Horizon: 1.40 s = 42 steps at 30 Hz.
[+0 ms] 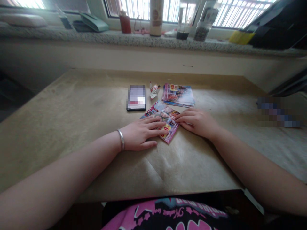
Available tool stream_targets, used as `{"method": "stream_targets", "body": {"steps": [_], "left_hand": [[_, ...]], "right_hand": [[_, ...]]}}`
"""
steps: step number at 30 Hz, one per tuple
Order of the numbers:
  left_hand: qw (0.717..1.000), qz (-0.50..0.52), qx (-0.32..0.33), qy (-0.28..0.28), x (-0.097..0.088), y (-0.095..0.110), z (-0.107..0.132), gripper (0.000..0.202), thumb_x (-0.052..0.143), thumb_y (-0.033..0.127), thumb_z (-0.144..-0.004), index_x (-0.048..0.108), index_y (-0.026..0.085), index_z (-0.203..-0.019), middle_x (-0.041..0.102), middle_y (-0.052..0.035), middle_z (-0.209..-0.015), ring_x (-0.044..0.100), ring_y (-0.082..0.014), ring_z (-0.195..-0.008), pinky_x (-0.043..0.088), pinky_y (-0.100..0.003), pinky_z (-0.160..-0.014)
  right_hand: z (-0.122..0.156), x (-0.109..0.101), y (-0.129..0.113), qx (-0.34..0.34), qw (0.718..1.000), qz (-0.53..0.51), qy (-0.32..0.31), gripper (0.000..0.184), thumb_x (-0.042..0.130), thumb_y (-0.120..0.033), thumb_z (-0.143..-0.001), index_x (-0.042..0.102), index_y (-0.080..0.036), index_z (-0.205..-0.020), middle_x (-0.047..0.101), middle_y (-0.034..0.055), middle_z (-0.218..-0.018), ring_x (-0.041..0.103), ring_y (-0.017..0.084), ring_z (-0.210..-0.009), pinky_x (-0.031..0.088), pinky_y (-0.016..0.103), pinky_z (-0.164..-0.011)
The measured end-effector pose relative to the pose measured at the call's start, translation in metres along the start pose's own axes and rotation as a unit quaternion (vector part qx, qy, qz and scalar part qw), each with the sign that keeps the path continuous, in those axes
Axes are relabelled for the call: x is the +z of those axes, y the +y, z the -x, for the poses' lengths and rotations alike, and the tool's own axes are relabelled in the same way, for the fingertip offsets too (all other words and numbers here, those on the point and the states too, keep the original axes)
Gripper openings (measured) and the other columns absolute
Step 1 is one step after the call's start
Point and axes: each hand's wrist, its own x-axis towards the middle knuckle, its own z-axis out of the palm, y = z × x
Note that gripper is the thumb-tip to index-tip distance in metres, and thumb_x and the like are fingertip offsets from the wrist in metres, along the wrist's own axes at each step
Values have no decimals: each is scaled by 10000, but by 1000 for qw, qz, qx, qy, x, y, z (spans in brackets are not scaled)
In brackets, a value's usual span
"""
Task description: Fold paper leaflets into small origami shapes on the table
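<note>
A colourful printed paper sheet (169,112) lies at an angle on the table in front of me, with a yellow price patch on it. My left hand (140,135) rests flat across its left part, fingers stretched out and palm down, so some of the print is hidden. At the sheet's right edge, the bent fingers and thumb of my right hand (198,123) are drawn together on the paper. Just beyond lies a stack of similar printed sheets (178,95). A small folded paper piece (154,91) stands left of that stack.
A phone (136,97) with a blurred screen lies left of the folded piece. Brown covering spreads over the table (96,92). Along the windowsill (134,38) stand a red container (125,23), a tall bottle (156,17) and jars. A blurred object (278,111) is at the right.
</note>
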Motion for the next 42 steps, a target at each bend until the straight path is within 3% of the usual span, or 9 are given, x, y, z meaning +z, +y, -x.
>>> {"method": "stream_targets", "body": {"steps": [10, 20, 29, 36, 42], "left_hand": [[1000, 5, -4, -4, 2, 2, -3, 525, 486, 397, -904, 433, 223, -1397, 382, -40, -1494, 280, -284, -1410, 244, -478, -1165], [1000, 14, 3, -13, 3, 1, -3, 557, 468, 403, -909, 393, 201, -1423, 370, -60, -1500, 231, -282, -1431, 201, -479, -1184], [1000, -1, -3, -20, 3, 1, -2, 545, 472, 421, -901, 414, 243, -1413, 358, -47, -1508, 237, -299, -1425, 197, -493, -1175], [1000, 1, -2, -10, 3, 1, -3, 548, 491, 426, -892, 418, 255, -1408, 371, -47, -1500, 259, -308, -1414, 219, -498, -1161], [1000, -7, -3, -13, 3, 2, -5, 552, 462, 437, -906, 408, 225, -1413, 386, -58, -1491, 285, -306, -1399, 233, -484, -1157]], "right_hand": [[-6, 5, -8, 14, 997, -68, 23, 187, 534, -262, -897, 716, -240, -934, 725, 41, -1030, 626, 197, -1015, 487, 378, -921], [-6, 14, 2, 37, 991, -117, 49, 170, 529, -257, -902, 697, -239, -929, 700, 60, -1068, 625, 191, -1026, 469, 400, -944], [-7, 21, 4, 166, 970, -138, 111, 146, 580, -278, -849, 685, -213, -925, 605, 115, -1234, 541, 237, -1195, 413, 447, -1028], [-6, 19, 5, 240, 951, -174, 82, 186, 547, -294, -849, 676, -212, -957, 714, 50, -956, 640, 212, -878, 492, 374, -814], [-12, 19, 5, 287, 935, -192, 85, 172, 567, -343, -816, 653, -194, -825, 696, 45, -847, 608, 193, -788, 463, 331, -756]]}}
